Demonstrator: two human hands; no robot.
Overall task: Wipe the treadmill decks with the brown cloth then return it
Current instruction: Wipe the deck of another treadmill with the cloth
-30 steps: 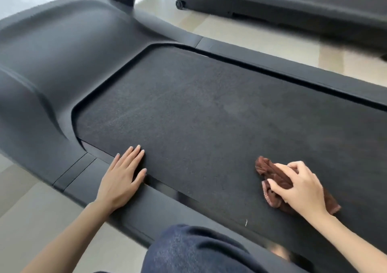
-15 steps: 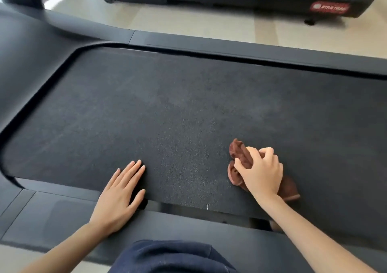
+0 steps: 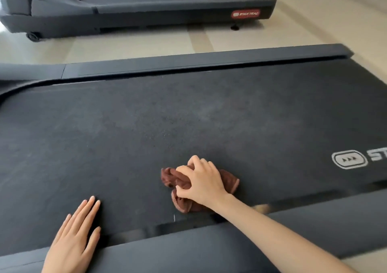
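Note:
A bunched brown cloth point(image 3: 229, 181) lies on the dark treadmill belt point(image 3: 167, 122) close to the near side rail. My right hand point(image 3: 202, 180) sits on top of the cloth, its fingers curled into the folds and gripping it. My left hand point(image 3: 75, 237) rests flat with straight fingers at the belt's near edge, its heel on the near rail point(image 3: 188, 249), well left of the cloth. A white logo point(image 3: 349, 159) is printed on the belt at the right.
A second treadmill point(image 3: 146, 7) with a red badge stands across a strip of pale floor point(image 3: 146, 44) at the back. The far side rail point(image 3: 188, 63) runs along the belt's far edge.
The view has swung right along the deck, showing the belt logo and the second treadmill. My right hand has slid the cloth left, closer to the left hand, which stays planted on the belt edge.

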